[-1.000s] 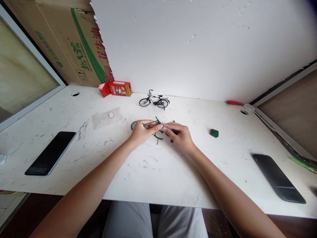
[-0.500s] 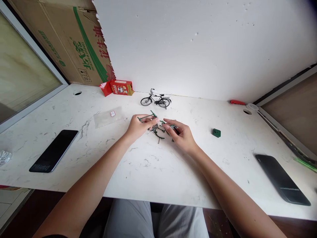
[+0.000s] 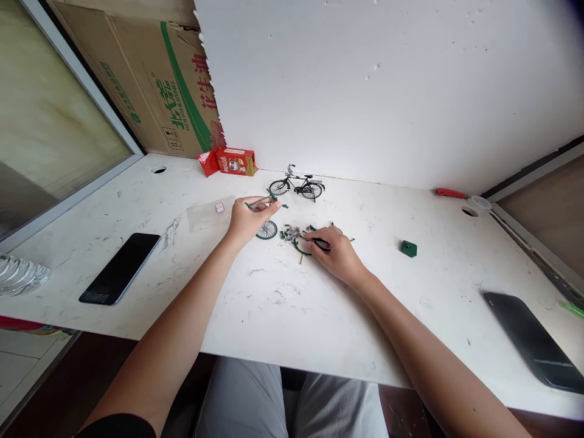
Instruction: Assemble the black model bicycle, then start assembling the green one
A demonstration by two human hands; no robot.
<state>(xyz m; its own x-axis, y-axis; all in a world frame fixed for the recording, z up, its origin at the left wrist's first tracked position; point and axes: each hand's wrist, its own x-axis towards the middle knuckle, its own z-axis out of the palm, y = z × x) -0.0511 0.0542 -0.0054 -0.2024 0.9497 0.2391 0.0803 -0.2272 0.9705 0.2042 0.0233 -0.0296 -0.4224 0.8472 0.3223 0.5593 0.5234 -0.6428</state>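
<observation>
Landmark: the black model bicycle (image 3: 301, 186), standing near the white panel (image 3: 365, 91).

Containers: red carton (image 3: 236, 162) just left of the bicycle, flap out to the side (contents not visible). Clear bag (image 3: 201, 219) with a small label, lying flat, left and slightly nearer the person than the bicycle. Cardboard box (image 3: 141, 79) far left, behind the bicycle; its inside is out of sight.

Edges, room: the marbled tabletop (image 3: 278, 316) stretches from the bicycle toward the person, ending at its front edge under the forearms. One phone (image 3: 120, 268) lies well left and nearer the person than the bicycle, a darker one (image 3: 531, 340) well right. Green block (image 3: 409, 248) right of the bicycle, nearer the person.

Hands: left hand (image 3: 250, 219) pinches the green frame (image 3: 272, 195) thumb against fingers, in front of the bicycle's front wheel. Right hand (image 3: 338, 250), fingers curled, is down at the loose parts (image 3: 288, 235), in front of the bicycle; whether it grips a dark part there, cannot tell.

Change: one second ago the hands met at the frame; now they are apart, and the spoked wheel (image 3: 267, 229) shows more fully.
</observation>
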